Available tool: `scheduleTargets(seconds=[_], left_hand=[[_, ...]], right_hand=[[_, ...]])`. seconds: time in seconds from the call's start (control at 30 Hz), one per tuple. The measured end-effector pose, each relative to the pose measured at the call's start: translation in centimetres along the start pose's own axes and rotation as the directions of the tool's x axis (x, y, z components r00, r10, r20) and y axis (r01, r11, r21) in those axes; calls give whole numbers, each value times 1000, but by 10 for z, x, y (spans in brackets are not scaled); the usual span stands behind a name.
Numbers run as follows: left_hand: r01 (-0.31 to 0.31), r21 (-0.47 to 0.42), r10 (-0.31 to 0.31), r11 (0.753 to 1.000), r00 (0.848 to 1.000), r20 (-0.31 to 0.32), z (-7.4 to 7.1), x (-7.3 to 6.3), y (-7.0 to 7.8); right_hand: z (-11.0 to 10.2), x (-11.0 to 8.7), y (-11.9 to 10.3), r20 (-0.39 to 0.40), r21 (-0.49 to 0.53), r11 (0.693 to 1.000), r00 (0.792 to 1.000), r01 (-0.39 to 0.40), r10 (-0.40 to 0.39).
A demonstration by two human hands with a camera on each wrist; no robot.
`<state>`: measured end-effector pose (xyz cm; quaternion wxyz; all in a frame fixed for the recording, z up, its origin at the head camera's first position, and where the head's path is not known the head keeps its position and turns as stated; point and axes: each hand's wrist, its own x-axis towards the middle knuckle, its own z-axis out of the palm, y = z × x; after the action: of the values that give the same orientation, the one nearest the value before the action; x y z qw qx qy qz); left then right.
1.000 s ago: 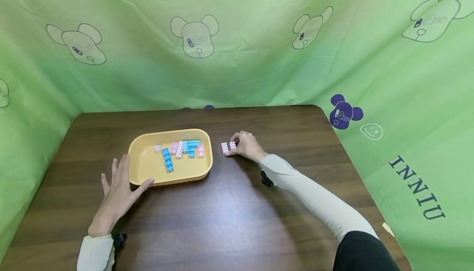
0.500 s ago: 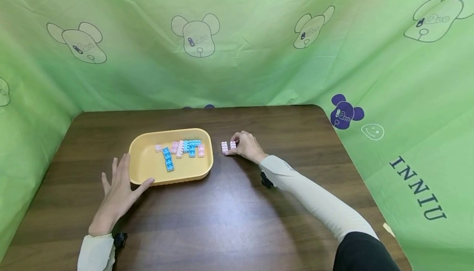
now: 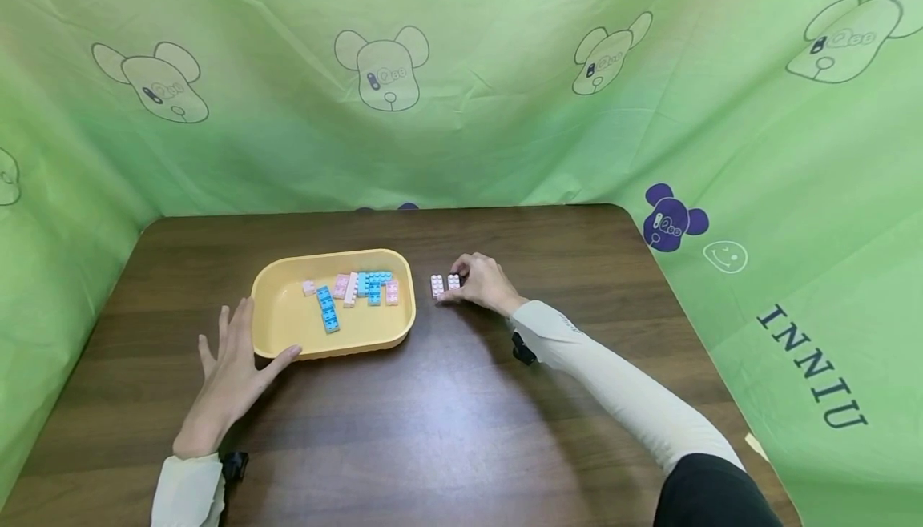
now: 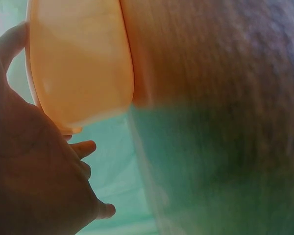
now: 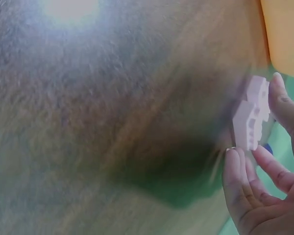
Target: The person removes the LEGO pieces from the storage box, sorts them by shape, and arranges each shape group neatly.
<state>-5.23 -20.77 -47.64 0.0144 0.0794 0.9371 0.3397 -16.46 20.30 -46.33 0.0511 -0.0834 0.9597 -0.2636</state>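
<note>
My left hand (image 3: pixel 225 383) is spread at the near left corner of a yellow tray (image 3: pixel 281 341), with the thumb along the near rim and the fingers at the left side. In the left wrist view the thumb meets the edge of the tray (image 4: pixel 83 63). To the right of the tray, two pale pink toy bricks stand side by side on the table. My right hand (image 3: pixel 485 285) pinches the right pink brick (image 3: pixel 453 281) between thumb and fingers. The left pink brick (image 3: pixel 437 287) is close beside it. Both pink bricks (image 5: pixel 245 122) show between thumb and fingertips in the right wrist view.
Inside the tray lie several pink and blue bricks, among them a long blue piece (image 3: pixel 328 309), a joined blue piece (image 3: pixel 373 288) and a small pink brick (image 3: pixel 308 287). The brown wooden table (image 3: pixel 404 447) ends at a green printed curtain (image 3: pixel 461 150) behind.
Almost nothing differs. The right hand shifts very slightly at the pink bricks; the left hand and the tray stay where they were.
</note>
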Motion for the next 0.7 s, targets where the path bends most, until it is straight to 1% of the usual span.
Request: scheduleTargets(seconds=[0.13, 0.27, 0.47, 0.7], left_hand=[[2, 1, -2, 1000, 1000, -1, 0, -1, 0], [7, 3, -7, 1000, 1000, 1, 0, -1, 0], [8, 4, -8, 1000, 1000, 5, -1, -2, 0], [3, 7, -3, 1000, 1000, 6, -2, 0, 2]], right_hand=[[-5, 1, 0, 6, 35, 999, 1000, -24, 24], [-9, 2, -1, 4, 57, 998, 1000, -27, 27], [-16, 4, -10, -15, 96, 995, 1000, -25, 27], [-23, 10, -29, -12, 80, 997, 1000, 22, -21]])
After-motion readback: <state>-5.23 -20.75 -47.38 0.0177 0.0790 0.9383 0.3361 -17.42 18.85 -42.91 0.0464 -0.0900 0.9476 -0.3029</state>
